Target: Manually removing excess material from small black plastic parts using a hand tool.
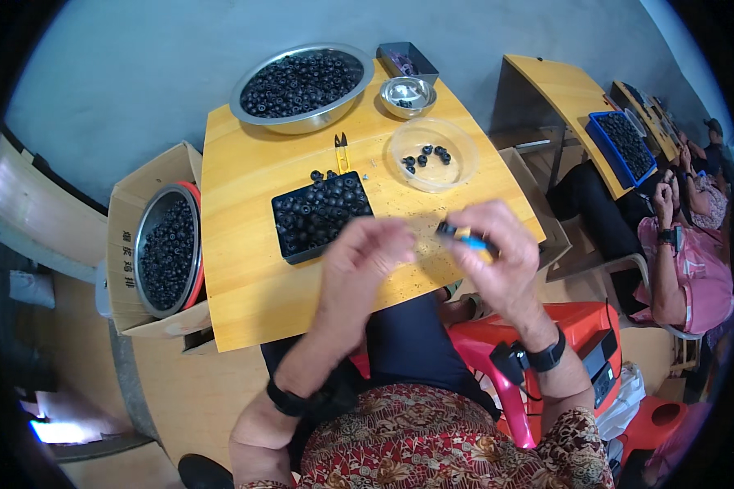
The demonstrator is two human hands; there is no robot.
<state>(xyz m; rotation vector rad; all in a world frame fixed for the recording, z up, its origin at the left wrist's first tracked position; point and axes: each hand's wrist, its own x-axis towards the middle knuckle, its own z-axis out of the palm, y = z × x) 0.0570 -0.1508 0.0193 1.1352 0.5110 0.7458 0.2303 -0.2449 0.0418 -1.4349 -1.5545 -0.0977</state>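
Observation:
My right hand (497, 253) is closed around a small blue tool (473, 242), its kind unclear. A small black piece (446, 229) shows at that hand's fingertips; whether it is part of the tool I cannot make out. My left hand (363, 259), smeared by motion, is raised by the near right corner of a black square tray (303, 256). Small black ring-shaped parts (322, 208) fill the tray. Yellow-handled thread snips (342, 153) lie behind it. A clear round plastic tub (462, 175) with several black parts stands beyond my right hand.
On the wooden table (245, 293) stand a large metal bowl (294, 125) heaped with black parts, a small metal bowl (408, 107) and a dark box (420, 65). Left, a carton (130, 301) holds another full bowl (143, 285). People sit at tables on the right.

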